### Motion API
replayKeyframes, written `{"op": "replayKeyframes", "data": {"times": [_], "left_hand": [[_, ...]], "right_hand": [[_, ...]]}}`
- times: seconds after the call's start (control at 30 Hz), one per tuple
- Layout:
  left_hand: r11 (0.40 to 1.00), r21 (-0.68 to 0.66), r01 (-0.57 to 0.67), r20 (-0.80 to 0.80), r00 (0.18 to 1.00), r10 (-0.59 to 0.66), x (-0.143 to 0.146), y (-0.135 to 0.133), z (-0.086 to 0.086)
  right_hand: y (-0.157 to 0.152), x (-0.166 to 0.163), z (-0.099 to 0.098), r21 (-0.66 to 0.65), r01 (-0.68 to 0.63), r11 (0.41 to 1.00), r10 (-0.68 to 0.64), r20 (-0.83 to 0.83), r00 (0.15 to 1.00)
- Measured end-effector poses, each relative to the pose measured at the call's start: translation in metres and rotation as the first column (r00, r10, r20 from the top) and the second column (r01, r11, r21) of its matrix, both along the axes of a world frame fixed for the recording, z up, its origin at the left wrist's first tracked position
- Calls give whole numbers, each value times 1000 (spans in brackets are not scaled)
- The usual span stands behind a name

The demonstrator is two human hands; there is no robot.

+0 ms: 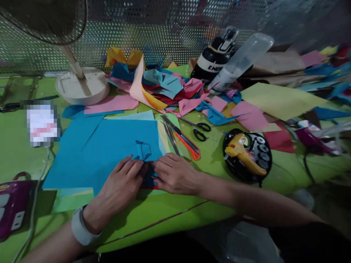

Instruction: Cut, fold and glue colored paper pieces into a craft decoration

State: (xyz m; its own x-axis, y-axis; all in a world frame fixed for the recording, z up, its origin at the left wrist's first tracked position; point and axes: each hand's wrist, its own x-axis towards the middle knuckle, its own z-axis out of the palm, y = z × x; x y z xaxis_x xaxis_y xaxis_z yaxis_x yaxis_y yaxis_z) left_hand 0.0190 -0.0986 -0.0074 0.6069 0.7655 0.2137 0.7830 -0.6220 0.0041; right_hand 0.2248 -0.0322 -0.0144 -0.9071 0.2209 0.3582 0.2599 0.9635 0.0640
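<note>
Both my hands rest on a small folded piece of blue paper point(149, 175) at the near edge of the green table point(170, 212). My left hand point(120, 182), with a grey wristband, presses down on the paper's left side with fingers together. My right hand point(174, 173) pinches the paper's right side. The folded piece lies on large blue paper sheets point(109, 146), and part of it stands up just beyond my fingers.
Scissors point(196, 128), a metal ruler point(171, 137) and an orange cutter point(189, 144) lie just beyond my right hand. A yellow glue gun point(242, 151) sits on a black tray. Piles of coloured paper point(170, 87), bottles point(236, 62) and a fan base point(82, 86) stand farther back.
</note>
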Motion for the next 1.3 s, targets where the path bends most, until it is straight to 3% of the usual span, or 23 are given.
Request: {"op": "replayKeyframes", "data": {"times": [0.1,0.13,0.17,0.2,0.23,0.27,0.3,0.33,0.37,0.4,0.73,1.07,1.3], "left_hand": [[1000,-16,6,22,1000,-6,-1,-1,2],[1000,-26,7,22,1000,-6,-1,-1,2],[999,-37,5,17,1000,-5,-1,-2,2],[999,-46,6,8,1000,-6,-1,-2,2],[999,-52,8,-3,1000,-8,-1,-2,1],[999,-54,9,-12,1000,-10,-1,-2,1],[999,-50,10,-19,1000,-11,-2,-2,0],[999,-43,10,-24,1000,-11,-2,-2,0],[999,-36,8,-29,1000,-9,-2,-2,-1],[1000,-28,5,-33,999,-6,-2,-2,-1],[999,-35,-28,-79,997,25,-1,-3,2],[994,-97,-40,-92,995,31,-1,-1,-3],[997,-68,-45,-126,991,36,0,0,2]], "right_hand": [[3,0,5,-144,35,989,-35,3,999],[6,0,7,-253,84,964,-88,-7,996],[10,-2,9,-403,154,902,-169,-2,986],[14,-4,11,-578,236,781,-261,43,965],[19,-6,12,-740,315,595,-332,131,934],[25,-10,13,-851,376,367,-354,246,902],[30,-13,15,-898,414,147,-319,353,879],[35,-16,16,-900,434,-23,-259,425,867],[40,-20,17,-884,447,-134,-198,466,862],[44,-22,18,-869,456,-191,-154,485,861],[56,-33,25,-793,544,-276,-87,584,807],[61,-45,38,-720,653,-236,-78,684,725],[61,-49,33,-750,634,-190,-99,657,747]]}}
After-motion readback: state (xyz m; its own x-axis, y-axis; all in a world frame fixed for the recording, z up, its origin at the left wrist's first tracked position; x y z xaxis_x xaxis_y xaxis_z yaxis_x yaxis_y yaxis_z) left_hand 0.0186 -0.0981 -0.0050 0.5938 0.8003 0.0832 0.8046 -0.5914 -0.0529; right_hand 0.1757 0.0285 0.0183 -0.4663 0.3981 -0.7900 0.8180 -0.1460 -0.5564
